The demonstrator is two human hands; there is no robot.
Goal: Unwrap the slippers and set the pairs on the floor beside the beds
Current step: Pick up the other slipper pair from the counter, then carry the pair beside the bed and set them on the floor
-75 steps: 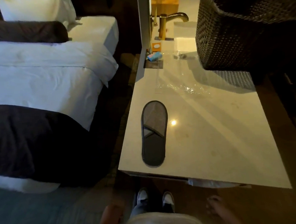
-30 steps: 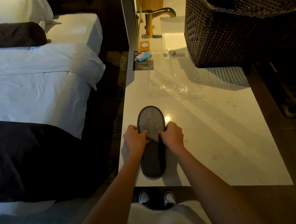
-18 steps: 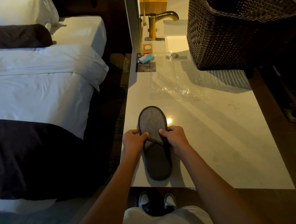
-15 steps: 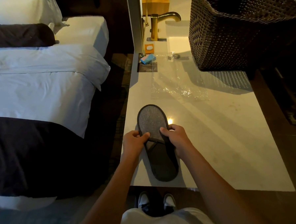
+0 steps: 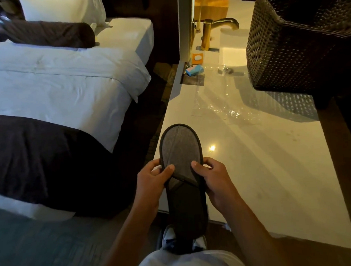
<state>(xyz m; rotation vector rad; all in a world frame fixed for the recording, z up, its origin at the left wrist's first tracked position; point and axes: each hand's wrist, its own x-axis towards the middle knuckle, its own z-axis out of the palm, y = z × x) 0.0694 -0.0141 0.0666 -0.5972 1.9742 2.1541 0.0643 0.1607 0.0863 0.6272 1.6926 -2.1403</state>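
A grey slipper [image 5: 181,173] with a dark trim is held in both hands at the near left corner of the pale counter [image 5: 264,169], its toe end over the counter and its heel end hanging past the near edge above the person's shoes [image 5: 169,238]. It looks like a stacked pair pressed flat, though I cannot tell that for sure. The left hand [image 5: 151,180] clasps its left edge, thumb laid on the grey upper and the other fingers curled underneath. The right hand [image 5: 213,175] grips the right edge the same way, thumb on top, fingers wrapped round the side.

Farther along the counter lies a crumpled sheet of clear plastic wrap [image 5: 220,104], well apart from the slipper. Beyond it, near the counter's left edge, sits a small blue packet [image 5: 194,70], and just behind that a small orange packet [image 5: 197,58]. A brass tap [image 5: 216,30] stands at the far end beside a white basin [image 5: 232,54]. A dark woven basket [image 5: 303,36] fills the upper right.

To the left is a bed [image 5: 56,84] with white linen, a dark runner [image 5: 35,158] across its foot and a dark bolster [image 5: 49,33] by the white pillow [image 5: 62,7]. Dim carpet [image 5: 44,247] lies below the bed.
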